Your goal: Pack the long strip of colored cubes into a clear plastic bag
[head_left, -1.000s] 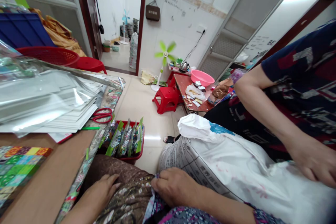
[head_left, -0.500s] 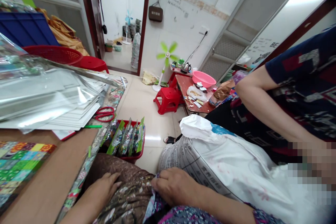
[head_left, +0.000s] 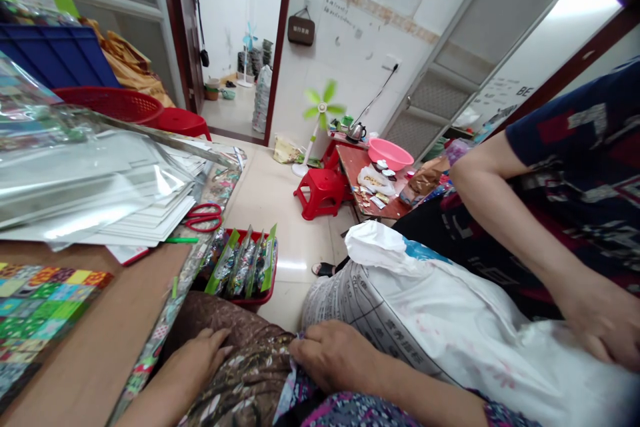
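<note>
My left hand (head_left: 203, 357) lies on my lap over brown patterned trousers (head_left: 250, 363), its fingers loosely spread and nothing in them. Beside it, my right hand (head_left: 325, 353) is closed, fingers curled round the hem of my purple patterned top (head_left: 295, 387). A large white woven sack (head_left: 440, 307) with grey printing stands just right of my right hand. In front of my left hand is a red basket (head_left: 273, 280) with several green-topped packets (head_left: 245, 260).
The worktable (head_left: 100, 333) at left bears white cards (head_left: 135, 227), red scissors (head_left: 204, 217) and a patterned colourful sheet (head_left: 40, 313). Another person's hand (head_left: 605, 320) is over the sack. A red stool (head_left: 323, 193) and low table (head_left: 350, 167) stand ahead.
The view has shifted slightly, so the table and room appear a little further right. The other person's hand shows at the sack. My hands hold the same pose.
</note>
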A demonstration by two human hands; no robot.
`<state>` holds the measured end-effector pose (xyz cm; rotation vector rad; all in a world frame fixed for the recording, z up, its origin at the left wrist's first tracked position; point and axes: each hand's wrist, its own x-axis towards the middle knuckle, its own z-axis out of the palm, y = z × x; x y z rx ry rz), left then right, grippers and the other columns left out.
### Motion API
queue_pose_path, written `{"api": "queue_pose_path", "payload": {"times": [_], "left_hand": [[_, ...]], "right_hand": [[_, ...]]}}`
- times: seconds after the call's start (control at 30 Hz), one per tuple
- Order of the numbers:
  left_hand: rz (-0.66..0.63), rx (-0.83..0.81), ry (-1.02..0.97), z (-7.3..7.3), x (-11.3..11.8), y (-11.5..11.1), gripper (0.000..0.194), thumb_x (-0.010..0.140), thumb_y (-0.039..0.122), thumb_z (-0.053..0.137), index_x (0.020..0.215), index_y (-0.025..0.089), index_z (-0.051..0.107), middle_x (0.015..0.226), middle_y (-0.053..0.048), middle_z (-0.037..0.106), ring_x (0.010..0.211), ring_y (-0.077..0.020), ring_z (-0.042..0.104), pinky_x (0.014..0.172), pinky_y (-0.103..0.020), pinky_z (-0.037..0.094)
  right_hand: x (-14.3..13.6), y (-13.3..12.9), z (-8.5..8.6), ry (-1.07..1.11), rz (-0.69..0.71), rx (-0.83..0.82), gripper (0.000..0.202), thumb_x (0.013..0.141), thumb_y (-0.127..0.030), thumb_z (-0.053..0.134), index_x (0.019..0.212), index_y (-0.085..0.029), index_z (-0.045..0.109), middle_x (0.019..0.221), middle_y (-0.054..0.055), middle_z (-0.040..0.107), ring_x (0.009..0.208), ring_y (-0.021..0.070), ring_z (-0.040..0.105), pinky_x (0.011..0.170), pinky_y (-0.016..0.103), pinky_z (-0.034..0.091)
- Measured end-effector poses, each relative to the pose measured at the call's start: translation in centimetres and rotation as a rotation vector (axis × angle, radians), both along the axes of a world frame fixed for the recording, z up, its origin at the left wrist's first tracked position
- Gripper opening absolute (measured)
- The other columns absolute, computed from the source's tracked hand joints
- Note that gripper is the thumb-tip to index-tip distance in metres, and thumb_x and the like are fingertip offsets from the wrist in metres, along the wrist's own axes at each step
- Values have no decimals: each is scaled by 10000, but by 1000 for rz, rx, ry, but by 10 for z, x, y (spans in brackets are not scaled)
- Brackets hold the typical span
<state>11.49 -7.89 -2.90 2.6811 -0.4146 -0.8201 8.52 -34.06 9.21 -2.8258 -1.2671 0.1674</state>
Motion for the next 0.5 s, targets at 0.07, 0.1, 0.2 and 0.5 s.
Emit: {"api": "queue_pose_path", "payload": {"times": [0.07,0.1,0.2,0.5], "left_hand": [[2,-2,-12,-3,0,0,544,888,264,285,1316,24,521,1286,-228,575,1185,-301,570,1033,-399,401],[1,-4,-19,-5,1,0,544,889,265,285,1317,26,521,1276,-228,581,1175,-300,577,1027,-398,406],[-8,-10,-22,-9,2,2,542,893,280,287,1319,40,522,1250,-223,596,1151,-295,592,1012,-391,418],[28,3,-3,11,-3,-4,491,884,262,341,1295,99,556,1217,-190,616,1130,-297,605,995,-397,435]], "right_hand": [[0,2,3,24,-14,-18,41,809,-219,613,820,-182,628,674,11,657,548,147,595,484,262,321],[0,3,5,37,-29,-32,54,823,-232,605,825,-184,629,678,15,659,556,152,602,485,260,320],[2,8,13,109,-101,-110,95,858,-243,563,857,-188,640,722,36,674,599,171,630,486,256,333],[-8,-43,-30,15,-244,-305,301,861,-236,591,1151,-180,648,1238,183,595,1187,362,526,962,543,434]]}}
